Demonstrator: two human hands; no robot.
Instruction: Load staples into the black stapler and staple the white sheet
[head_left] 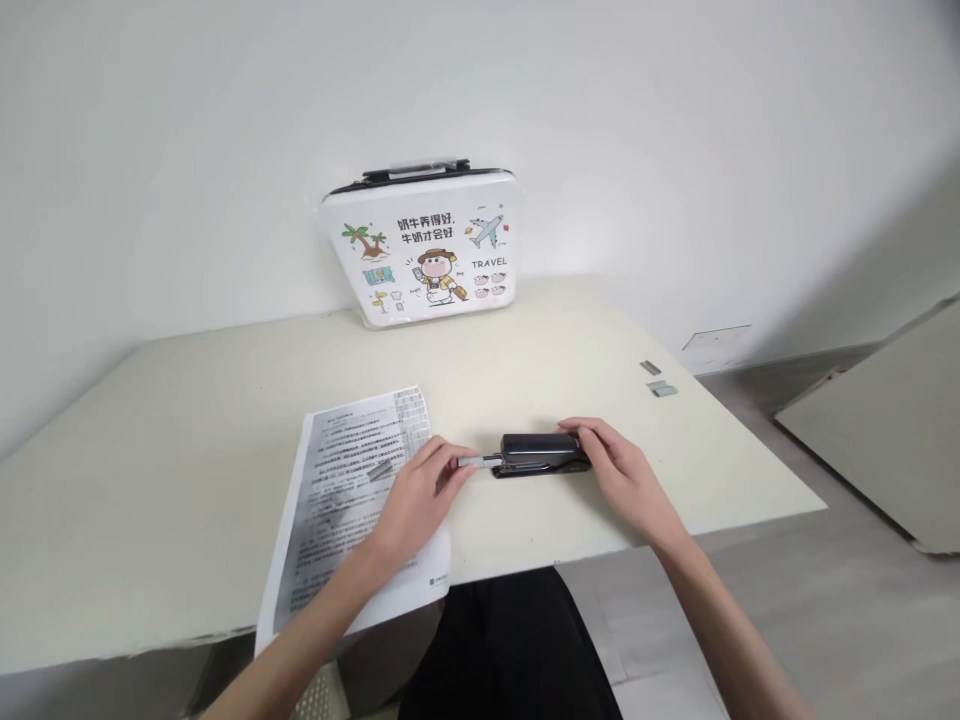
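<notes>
A black stapler lies on the table with its front end toward the left. My right hand is closed around its rear end. At the front end, my left hand pinches a small silvery metal piece that sticks out of the stapler; whether it is a staple strip or part of the tray I cannot tell. Under my left wrist lie printed sheets, partly covered by the arm. A grey staple strip rests on the print beside my left hand.
Two more staple strips, one farther back and one nearer, lie on the table's right side. A white cartoon case stands at the back against the wall. The table's front edge runs close to both hands.
</notes>
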